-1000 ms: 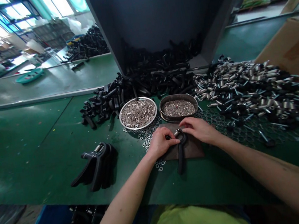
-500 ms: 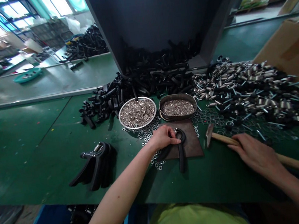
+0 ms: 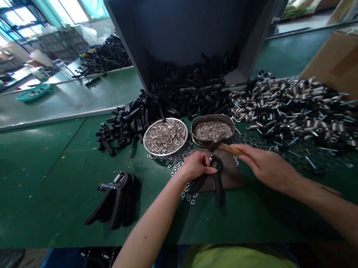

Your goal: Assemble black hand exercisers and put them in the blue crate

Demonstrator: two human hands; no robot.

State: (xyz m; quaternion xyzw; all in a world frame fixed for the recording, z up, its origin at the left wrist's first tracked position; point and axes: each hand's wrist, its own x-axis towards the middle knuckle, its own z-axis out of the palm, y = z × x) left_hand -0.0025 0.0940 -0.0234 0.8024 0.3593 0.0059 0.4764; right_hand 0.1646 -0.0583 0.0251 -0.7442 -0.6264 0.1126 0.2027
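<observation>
My left hand (image 3: 196,165) pinches the coiled top of a black hand grip exerciser (image 3: 218,187), which rests on a dark metal plate (image 3: 233,176). Its handles point toward me, one partly hidden by my hand and in shadow. A hammer (image 3: 230,148) is in my right hand (image 3: 267,165), the fingers wrapped round its wooden handle. The hammer head hangs just above the top of the exerciser; whether they touch I cannot tell. To the left stands a close row of assembled hand grip exercisers (image 3: 118,199).
Behind the plate are a round dish of metal pins (image 3: 166,138) and an oval tin of small metal parts (image 3: 213,129). Loose washers (image 3: 187,196) lie around. Black handles (image 3: 149,107) spill from a large grey bin (image 3: 190,18). Springs and bolts (image 3: 304,113) are heaped right.
My right hand has lifted the hammer off the table on the right and swung it left over the exerciser. My left hand keeps its hold in the same place.
</observation>
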